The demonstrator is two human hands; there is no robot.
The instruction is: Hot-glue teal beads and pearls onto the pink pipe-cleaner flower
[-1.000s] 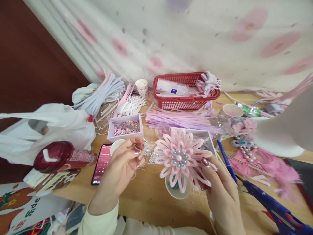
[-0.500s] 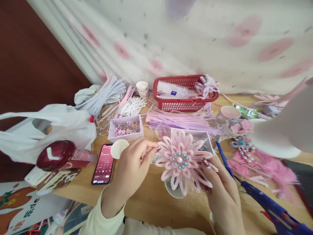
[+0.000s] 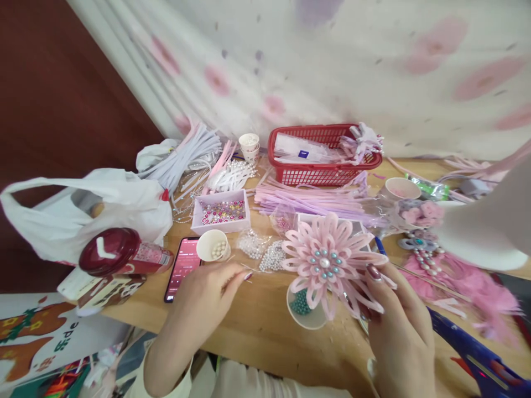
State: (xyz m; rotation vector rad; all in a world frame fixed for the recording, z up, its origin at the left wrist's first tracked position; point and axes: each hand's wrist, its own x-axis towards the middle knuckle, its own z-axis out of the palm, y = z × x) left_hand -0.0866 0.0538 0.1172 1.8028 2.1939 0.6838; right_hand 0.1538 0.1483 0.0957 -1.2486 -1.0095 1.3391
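Observation:
A pink flower (image 3: 309, 249) of looped fuzzy stems is held up in the head view, with a white pearl and pale blue beads at its centre. My right hand (image 3: 400, 320) grips its right-hand petals between thumb and fingers. Apart from the flower, to its left, my left hand (image 3: 211, 290) is closed in a pinch above the table. Thin pale strands show by those fingertips, but what they hold is unclear. Just beyond lie white pearls (image 3: 272, 257) and a paper cup of cream beads (image 3: 213, 246). Below the flower stands a cup of teal beads (image 3: 305, 309).
A blue glue gun (image 3: 477, 354) lies at the right, near a white stand (image 3: 468, 237). Behind are a red basket (image 3: 323, 176), pink and lilac stems (image 3: 307, 198) and a bead box (image 3: 219, 221). At left are a phone (image 3: 182, 268), a lidded cup (image 3: 110, 251) and a plastic bag (image 3: 124, 193).
My left hand has drawn away from the flower, left and down, uncovering the pearls and cream beads. The flower stays in my right hand. The view has shifted slightly.

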